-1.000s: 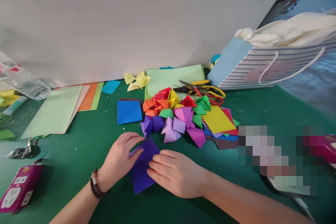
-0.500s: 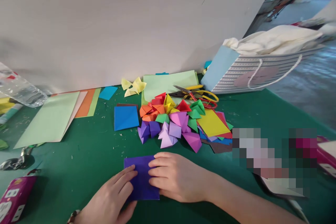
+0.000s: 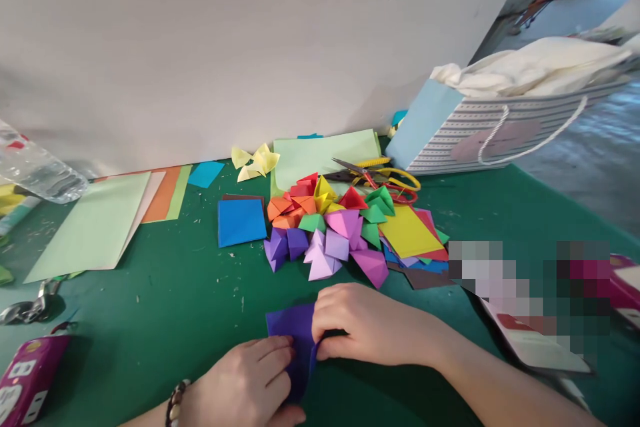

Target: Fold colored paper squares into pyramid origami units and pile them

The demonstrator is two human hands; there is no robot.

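A purple sheet of paper [image 3: 295, 323] is between my hands near the front of the green table, its right side lifted and bent. My right hand [image 3: 357, 323] pinches that right edge between thumb and fingers. On the lower left part of the sheet, my left hand [image 3: 250, 373] has its fingers over the paper and the thumb by the bottom edge. Just beyond lies a pile of folded paper pieces, among them a purple piece [image 3: 277, 248], a lilac piece [image 3: 323, 257] and an orange piece [image 3: 290, 210]. A stack of blue paper squares [image 3: 243, 222] sits left of the pile.
Scissors [image 3: 400, 180] rest behind the pile, and yellow paper squares [image 3: 411, 230] to its right. Pale green sheets [image 3: 95, 227] and a plastic bottle [image 3: 40, 163] lie left. At right stand a striped paper bag [image 3: 520, 130] and a partly blurred flat object [image 3: 540, 347].
My right hand has gone from lying flat on the purple paper to pinching its right edge and bending it up. Both hands and the paper have shifted right.
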